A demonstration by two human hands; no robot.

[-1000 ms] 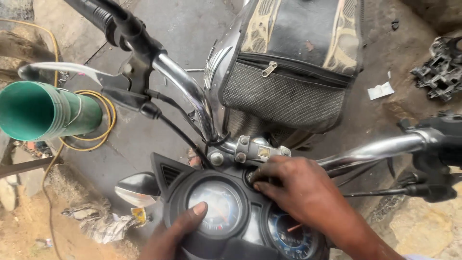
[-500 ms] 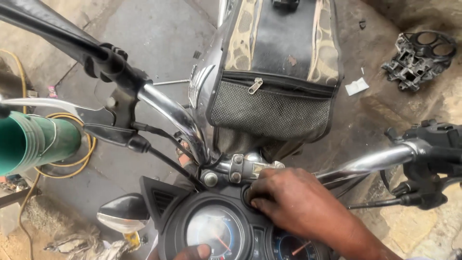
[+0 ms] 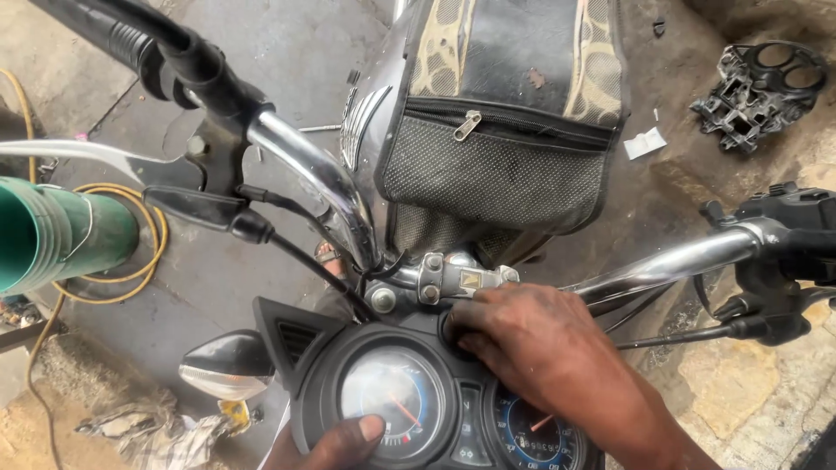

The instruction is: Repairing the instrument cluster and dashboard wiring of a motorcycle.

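Right hand (image 3: 544, 348) fingers clenched at ignition beside instrument cluster (image 3: 435, 409); left hand (image 3: 335, 442) thumb pressing cluster, grip unclear.

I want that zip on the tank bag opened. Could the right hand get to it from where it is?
Probably yes: the right hand rests at the handlebar clamp, and the zip pull on the tank bag lies just beyond, uncovered.

Concrete floor (image 3: 244, 52) carries black plastic housing (image 3: 762, 83), rags (image 3: 148, 426).
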